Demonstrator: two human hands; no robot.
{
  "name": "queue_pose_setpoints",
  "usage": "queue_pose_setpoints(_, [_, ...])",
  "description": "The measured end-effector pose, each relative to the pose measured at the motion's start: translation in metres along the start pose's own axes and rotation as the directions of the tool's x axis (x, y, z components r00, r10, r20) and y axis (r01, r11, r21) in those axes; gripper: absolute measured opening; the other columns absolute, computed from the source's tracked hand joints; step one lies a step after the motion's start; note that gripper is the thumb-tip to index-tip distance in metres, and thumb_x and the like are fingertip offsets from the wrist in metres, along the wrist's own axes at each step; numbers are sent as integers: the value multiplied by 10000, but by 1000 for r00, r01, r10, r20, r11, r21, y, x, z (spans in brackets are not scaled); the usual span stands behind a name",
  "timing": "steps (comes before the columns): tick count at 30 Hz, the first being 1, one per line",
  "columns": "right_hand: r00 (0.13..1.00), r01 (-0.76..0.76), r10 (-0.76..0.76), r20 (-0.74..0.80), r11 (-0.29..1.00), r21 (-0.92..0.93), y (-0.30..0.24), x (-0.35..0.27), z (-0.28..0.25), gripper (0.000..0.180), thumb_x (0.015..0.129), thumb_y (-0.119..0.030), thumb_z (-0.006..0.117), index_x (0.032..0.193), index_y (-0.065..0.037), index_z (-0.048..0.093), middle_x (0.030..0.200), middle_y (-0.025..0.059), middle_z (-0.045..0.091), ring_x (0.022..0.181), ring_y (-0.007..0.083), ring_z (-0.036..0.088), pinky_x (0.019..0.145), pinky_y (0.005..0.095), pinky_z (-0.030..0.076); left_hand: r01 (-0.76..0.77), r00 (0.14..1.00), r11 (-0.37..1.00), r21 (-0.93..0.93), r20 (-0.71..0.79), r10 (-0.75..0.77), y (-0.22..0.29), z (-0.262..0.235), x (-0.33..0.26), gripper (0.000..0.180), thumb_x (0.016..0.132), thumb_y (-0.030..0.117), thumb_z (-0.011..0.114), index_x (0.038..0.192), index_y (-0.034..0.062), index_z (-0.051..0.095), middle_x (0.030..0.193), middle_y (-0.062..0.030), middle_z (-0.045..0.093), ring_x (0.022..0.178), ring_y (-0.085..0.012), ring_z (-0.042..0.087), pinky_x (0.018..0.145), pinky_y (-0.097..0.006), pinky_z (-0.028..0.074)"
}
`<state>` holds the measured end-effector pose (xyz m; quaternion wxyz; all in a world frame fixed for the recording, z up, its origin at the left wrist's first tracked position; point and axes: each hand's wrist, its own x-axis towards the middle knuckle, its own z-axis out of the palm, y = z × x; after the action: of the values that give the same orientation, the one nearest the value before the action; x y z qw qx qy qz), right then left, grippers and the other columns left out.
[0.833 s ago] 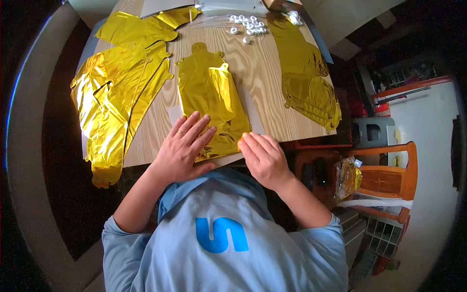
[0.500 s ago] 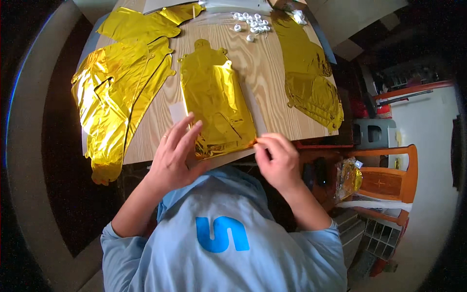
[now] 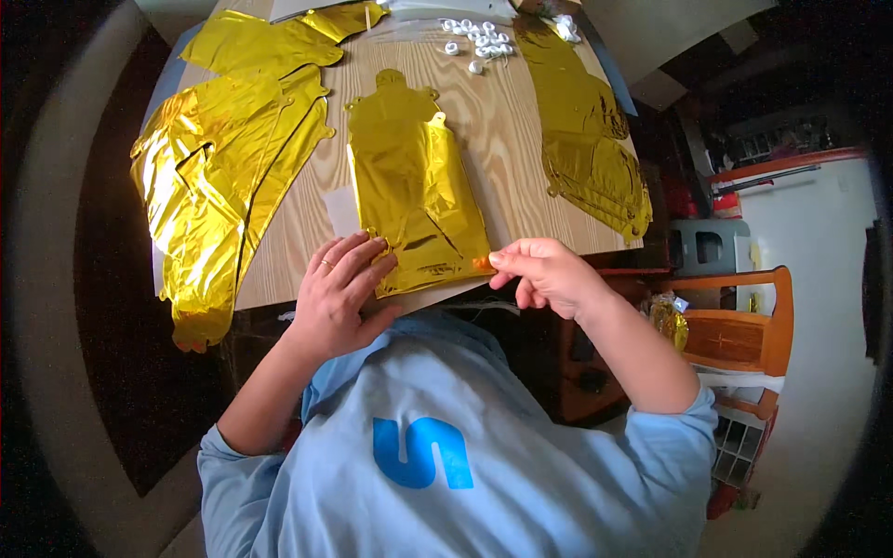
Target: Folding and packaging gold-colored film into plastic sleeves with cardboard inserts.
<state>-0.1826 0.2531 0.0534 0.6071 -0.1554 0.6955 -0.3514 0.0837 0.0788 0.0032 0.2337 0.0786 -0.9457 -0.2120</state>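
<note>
A folded gold foil balloon (image 3: 419, 200) lies flat on the wooden table in front of me, its narrow tabbed end pointing away. A pale sheet shows under its edges. My left hand (image 3: 344, 284) rests palm down at its near left edge, fingers stretched out over the foil. At the near right corner my right hand (image 3: 539, 274) pinches the foil edge between thumb and forefinger, the other fingers curled. An orange tint shows on the foil beside those fingertips.
More flat gold foil pieces (image 3: 223, 177) overlap on the table's left side, hanging over its near edge. Another gold foil stack (image 3: 586, 139) lies along the right edge. Several small white rolls (image 3: 479, 37) sit at the far side. A wooden chair (image 3: 735, 325) stands to the right.
My right forearm has swung outward and the wrist has turned, with the pinch staying at the foil's corner. My left hand's fingers have lowered onto the foil's left edge.
</note>
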Motion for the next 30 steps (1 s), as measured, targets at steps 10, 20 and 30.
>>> queue_pose_setpoints(10, [963, 209, -176, -202, 966, 155, -2, 9, 32, 456, 940, -165, 708, 1286, -1, 459, 1013, 100, 662, 771, 181, 680, 645, 280, 530, 68, 997, 992, -111, -23, -71, 1, -3, 2, 561, 745, 211, 804, 1254, 50, 633, 1314, -169, 591, 1249, -394, 551, 1056, -505, 428])
queue_pose_setpoints(20, [937, 348, -338, -84, 896, 276, -3, 21, 16, 523, 920, -85, 700, 1369, 6, 448, 897, 44, 678, 825, 108, 643, 658, 269, 504, 549, 627, 14, -836, 401, -668, 17, -26, 4, 688, 984, 169, 656, 1558, 96, 284, 1231, -125, 607, 964, -185, 672, 797, -350, 599])
queue_pose_setpoints(30, [932, 338, -340, -125, 941, -37, -6, 28, 6, 512, 899, -54, 689, 1355, 9, 464, 820, 5, 634, 737, 86, 597, 603, 240, 482, 602, 615, 109, -791, 372, -695, -2, -1, 34, 923, 881, 6, 727, 1600, 113, 160, 991, -103, 632, 839, -172, 664, 727, -305, 571])
